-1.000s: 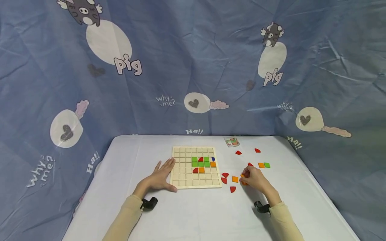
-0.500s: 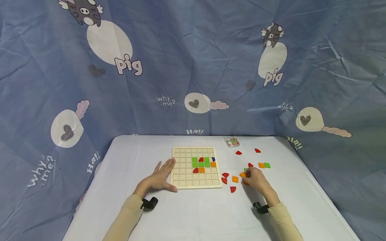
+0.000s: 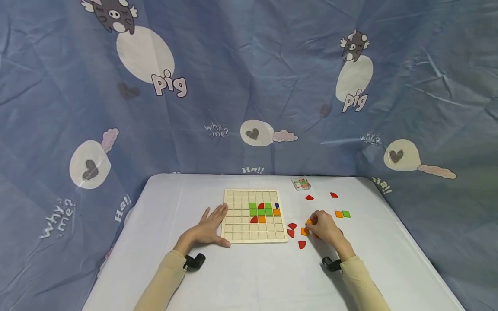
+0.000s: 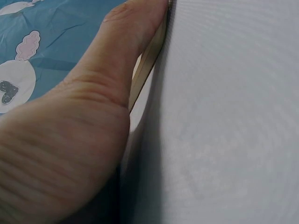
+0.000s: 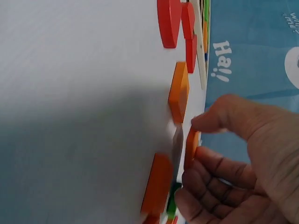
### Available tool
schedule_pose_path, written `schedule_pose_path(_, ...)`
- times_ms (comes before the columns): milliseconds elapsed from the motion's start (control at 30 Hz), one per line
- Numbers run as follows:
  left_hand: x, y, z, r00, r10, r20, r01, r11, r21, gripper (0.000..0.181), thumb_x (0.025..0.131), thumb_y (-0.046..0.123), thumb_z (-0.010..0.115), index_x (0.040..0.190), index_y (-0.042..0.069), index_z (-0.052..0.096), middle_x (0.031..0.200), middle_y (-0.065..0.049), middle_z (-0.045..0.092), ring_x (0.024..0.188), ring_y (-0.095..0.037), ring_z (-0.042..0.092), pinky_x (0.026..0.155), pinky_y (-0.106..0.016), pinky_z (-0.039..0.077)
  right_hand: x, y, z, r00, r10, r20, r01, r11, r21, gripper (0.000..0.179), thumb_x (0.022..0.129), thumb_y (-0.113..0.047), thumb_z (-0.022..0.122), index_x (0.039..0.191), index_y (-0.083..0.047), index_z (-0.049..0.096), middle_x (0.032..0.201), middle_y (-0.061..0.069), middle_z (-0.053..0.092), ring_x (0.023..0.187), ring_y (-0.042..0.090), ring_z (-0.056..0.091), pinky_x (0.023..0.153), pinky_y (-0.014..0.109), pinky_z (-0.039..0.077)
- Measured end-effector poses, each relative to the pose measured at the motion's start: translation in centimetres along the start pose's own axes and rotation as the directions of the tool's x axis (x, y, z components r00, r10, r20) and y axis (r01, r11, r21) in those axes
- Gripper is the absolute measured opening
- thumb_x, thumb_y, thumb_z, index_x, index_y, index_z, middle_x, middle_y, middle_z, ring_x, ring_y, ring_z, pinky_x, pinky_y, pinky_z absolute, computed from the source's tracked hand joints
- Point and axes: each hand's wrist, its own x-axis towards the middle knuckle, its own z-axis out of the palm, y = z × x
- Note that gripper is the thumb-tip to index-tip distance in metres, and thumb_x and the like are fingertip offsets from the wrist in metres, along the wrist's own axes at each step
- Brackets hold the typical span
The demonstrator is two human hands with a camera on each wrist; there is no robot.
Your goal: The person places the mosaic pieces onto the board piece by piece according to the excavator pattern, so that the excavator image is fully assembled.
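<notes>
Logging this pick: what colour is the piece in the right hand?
Orange; the piece shows best in the right wrist view.

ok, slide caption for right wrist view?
Right hand pinches a flat orange tile; red quarter-round tiles lie on the white tabletop.

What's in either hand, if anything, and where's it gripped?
The right hand pinches an orange tile by opposite edges, between thumb and fingers. The left hand lies spread at the side of the board, gripping nothing.
</notes>
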Motion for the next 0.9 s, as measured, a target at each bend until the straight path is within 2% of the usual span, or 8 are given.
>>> schedule_pose_path(167,0.1,0.0,0.0,1.000,0.001,0.004,-0.001,1.000,0.002,0.135,0.064,0.074,0.071,0.154,0.001,0.001,0.163,-0.015,-0.001,0.151,-0.032,0.000,0.119,-0.058,-0.008,0.5,-1.8,1.1,0.997,-0.081,0.008,0.081,0.995,0.065,0.028,0.076,-0.018,0.079,0.093,-0.005,0.061,0.084,0.005,0.057,0.074,0.016,0.052,0.061,0.023,0.048)
schedule_pose_path(267,0.1,-0.1,0.0,1.000,0.002,0.004,-0.002,1.000,0.005,0.135,0.064,0.075,0.070,0.154,0.001,0.001,0.163,-0.015,-0.001,0.151,-0.032,0.000,0.119,-0.058,-0.007,0.7,-3.2,1.9,0.987,-0.158,0.025,0.155,0.984,0.092,0.027,0.077,-0.019,0.078,0.094,-0.007,0.062,0.085,0.002,0.056,0.074,0.013,0.052,0.060,0.021,0.047)
schedule_pose_path(433,0.1,0.0,0.0,1.000,-0.001,0.005,0.001,1.000,0.006,0.135,0.064,0.075,0.071,0.154,0.002,0.001,0.163,-0.014,-0.001,0.151,-0.031,0.000,0.119,-0.059,-0.008,1.5,-5.4,3.2,0.943,-0.324,0.077,0.313,0.941,0.126,0.023,0.079,-0.019,0.078,0.094,-0.008,0.064,0.086,-0.001,0.057,0.074,0.010,0.052,0.062,0.020,0.047)
schedule_pose_path(533,0.2,0.0,0.0,1.000,-0.004,0.004,0.004,1.000,0.002,0.135,0.065,0.074,0.071,0.154,0.002,0.001,0.163,-0.014,-0.001,0.151,-0.031,0.000,0.119,-0.058,-0.008,2.1,-6.4,3.9,0.915,-0.389,0.107,0.377,0.919,0.115,0.022,0.079,-0.019,0.079,0.094,-0.009,0.065,0.086,-0.003,0.057,0.074,0.008,0.052,0.063,0.019,0.048)
schedule_pose_path(633,0.3,0.1,0.0,1.000,-0.008,0.009,0.008,1.000,0.005,0.135,0.065,0.073,0.071,0.154,0.002,0.000,0.163,-0.014,-0.002,0.151,-0.030,-0.001,0.119,-0.057,-0.008,2.7,-7.1,4.4,0.899,-0.418,0.129,0.410,0.908,0.089,0.021,0.079,-0.019,0.079,0.094,-0.010,0.066,0.085,-0.004,0.058,0.074,0.007,0.052,0.063,0.019,0.048)
schedule_pose_path(800,0.2,0.1,0.1,1.000,-0.013,0.012,0.013,1.000,-0.008,0.135,0.064,0.073,0.072,0.154,0.001,0.001,0.163,-0.014,-0.002,0.151,-0.031,-0.001,0.119,-0.057,-0.009,3.3,-7.7,4.8,0.885,-0.437,0.159,0.431,0.899,0.069,0.020,0.081,-0.019,0.078,0.096,-0.011,0.068,0.088,-0.004,0.059,0.076,0.007,0.052,0.066,0.018,0.048)
schedule_pose_path(900,0.1,0.0,0.0,1.000,-0.021,0.015,0.021,1.000,-0.006,0.136,0.063,0.074,0.071,0.154,0.002,0.001,0.163,-0.014,-0.002,0.151,-0.030,-0.001,0.119,-0.057,-0.009,3.6,-7.8,4.7,0.868,-0.468,0.164,0.465,0.883,0.060,0.018,0.082,-0.017,0.078,0.096,-0.010,0.069,0.090,-0.003,0.060,0.077,0.007,0.052,0.066,0.019,0.048)
